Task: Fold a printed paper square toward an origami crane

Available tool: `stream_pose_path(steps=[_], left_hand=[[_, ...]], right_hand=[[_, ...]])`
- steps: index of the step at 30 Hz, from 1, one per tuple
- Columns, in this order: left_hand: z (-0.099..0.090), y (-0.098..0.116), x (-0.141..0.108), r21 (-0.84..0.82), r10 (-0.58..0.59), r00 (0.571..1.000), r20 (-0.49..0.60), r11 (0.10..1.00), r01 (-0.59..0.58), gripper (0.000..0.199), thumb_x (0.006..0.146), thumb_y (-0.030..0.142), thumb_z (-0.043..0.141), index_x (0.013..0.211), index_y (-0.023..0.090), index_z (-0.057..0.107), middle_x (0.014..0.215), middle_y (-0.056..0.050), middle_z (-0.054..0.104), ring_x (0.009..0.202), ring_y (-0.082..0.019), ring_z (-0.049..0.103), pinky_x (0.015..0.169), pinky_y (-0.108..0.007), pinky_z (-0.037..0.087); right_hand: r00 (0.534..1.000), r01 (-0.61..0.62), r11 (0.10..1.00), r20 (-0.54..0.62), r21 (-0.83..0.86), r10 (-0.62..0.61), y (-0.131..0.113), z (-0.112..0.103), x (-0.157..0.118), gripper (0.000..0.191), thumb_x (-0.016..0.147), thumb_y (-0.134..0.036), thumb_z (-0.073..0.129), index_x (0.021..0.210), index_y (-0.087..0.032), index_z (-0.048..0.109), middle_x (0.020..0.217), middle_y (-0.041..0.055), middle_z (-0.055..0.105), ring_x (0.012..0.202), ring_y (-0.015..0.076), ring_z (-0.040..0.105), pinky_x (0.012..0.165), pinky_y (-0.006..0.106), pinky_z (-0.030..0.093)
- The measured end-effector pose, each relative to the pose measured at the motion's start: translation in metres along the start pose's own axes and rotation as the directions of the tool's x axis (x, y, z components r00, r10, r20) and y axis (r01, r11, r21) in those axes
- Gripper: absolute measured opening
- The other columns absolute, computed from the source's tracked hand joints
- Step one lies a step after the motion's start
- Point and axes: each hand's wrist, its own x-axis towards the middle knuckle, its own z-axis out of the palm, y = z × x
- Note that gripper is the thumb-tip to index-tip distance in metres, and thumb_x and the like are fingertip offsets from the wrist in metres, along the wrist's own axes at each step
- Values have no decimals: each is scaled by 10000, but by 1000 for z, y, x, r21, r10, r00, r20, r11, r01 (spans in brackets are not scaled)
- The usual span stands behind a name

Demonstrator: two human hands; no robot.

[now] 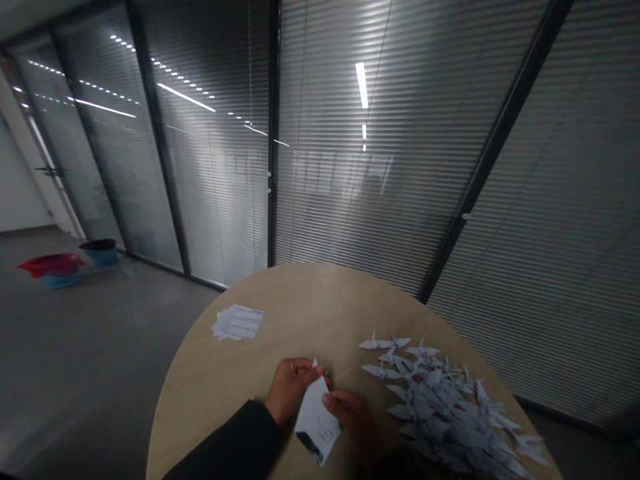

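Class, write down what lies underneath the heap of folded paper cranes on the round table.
The heap of paper cranes rests on the pale wood tabletop, which shows around its edges. Under the heap's middle the cranes cover the surface, so nothing there can be seen.

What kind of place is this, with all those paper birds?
It looks like an office or meeting room. The glass wall has blinds, a round wooden table stands in front of it, and printed paper sheets lie on the table.
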Motion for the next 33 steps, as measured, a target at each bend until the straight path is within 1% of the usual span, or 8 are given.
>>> stream_pose_path(steps=[3,10,13,16,20,23,27,33], left_hand=[[0,4,-1,-5,-6,1000,-27,1000,6,488,427,536,841,538,92,671,501,-72,663,412,-131,547,437,-233,377],[0,0,0,-110,31,999,15,994,-29,471,458,517,845,577,94,674,512,-71,669,465,-162,603,488,-253,443],[0,2,-1,-123,27,1000,16,992,-25,475,428,510,858,566,97,666,505,-67,665,451,-158,599,486,-256,449],[1,9,-3,-122,9,1000,-7,993,-10,479,391,497,871,563,101,662,498,-64,661,455,-177,613,500,-277,469],[2,16,-5,-140,26,999,-42,990,-32,464,406,483,871,573,102,667,507,-68,667,468,-192,629,508,-290,485],[2,16,-4,-140,37,998,-53,989,-44,470,400,492,870,558,100,663,500,-71,665,464,-201,633,486,-287,477],[2,15,-4,-140,47,997,-63,989,-56,461,410,483,871,568,105,660,519,-72,677,482,-205,647,494,-285,486],[1,14,-2,-253,41,991,-131,965,-73,426,435,425,884,606,106,659,539,-64,692,501,-194,656,521,-285,514]], right_hand=[[1000,8,1000,-2,-6,-8,2,0,1,546,722,-669,422,570,-174,593,521,13,557,515,133,467,486,241,326],[998,59,998,-7,-25,-59,0,-3,-3,495,776,-603,424,623,-176,621,565,7,592,541,133,499,514,236,334],[998,56,998,5,-15,-56,1,-2,-2,514,770,-628,409,622,-178,610,560,7,578,547,138,495,505,236,328],[999,39,999,7,-4,-39,2,-2,0,539,748,-657,394,608,-180,602,559,13,578,554,147,496,503,240,337],[998,56,998,24,-5,-56,-2,-4,-2,516,748,-643,398,569,-190,568,551,6,572,558,142,497,532,242,354],[997,71,997,8,-11,-71,-8,-5,-6,486,760,-615,400,564,-197,552,553,0,560,555,139,489,530,245,336],[997,69,998,-18,-9,-69,-10,-4,-8,452,788,-564,392,621,-194,591,609,13,607,586,149,519,554,248,352],[999,33,999,-7,7,-33,-7,-4,-6,464,753,-601,393,628,-197,584,621,18,614,626,164,550,591,252,380]])
